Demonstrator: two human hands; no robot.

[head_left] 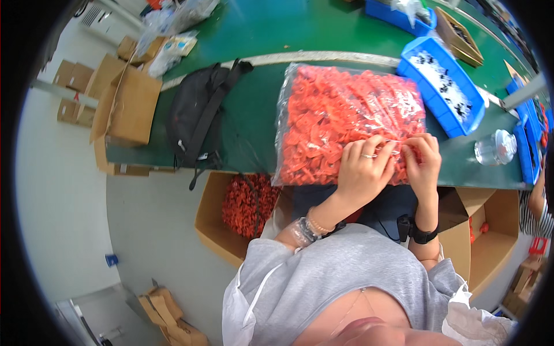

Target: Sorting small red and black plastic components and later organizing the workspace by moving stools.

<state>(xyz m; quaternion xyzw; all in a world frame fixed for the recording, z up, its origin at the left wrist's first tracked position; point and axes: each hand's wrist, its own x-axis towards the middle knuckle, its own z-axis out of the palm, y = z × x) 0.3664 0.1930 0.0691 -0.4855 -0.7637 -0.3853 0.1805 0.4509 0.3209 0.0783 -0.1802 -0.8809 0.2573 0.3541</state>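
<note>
A large clear plastic bag (346, 106), packed with small orange-red parts, lies on the green table (251, 135) in front of me. My left hand (366, 165) rests over its near side, fingers bent, pinching the film. Close beside it, my right hand (423, 161) grips the same film between thumb and fingers near the bag's near right corner. The fingertips of both hands almost meet there. What exactly lies between them is too small to make out.
Left of the bag lies a black shoulder bag (199, 115). To the right are a blue bin (424, 95) of white and black parts and a clear jar (490, 149). Cardboard boxes (213, 216) (499, 242) holding red parts stand below the table edge. A striped sleeve (536, 210) shows far right.
</note>
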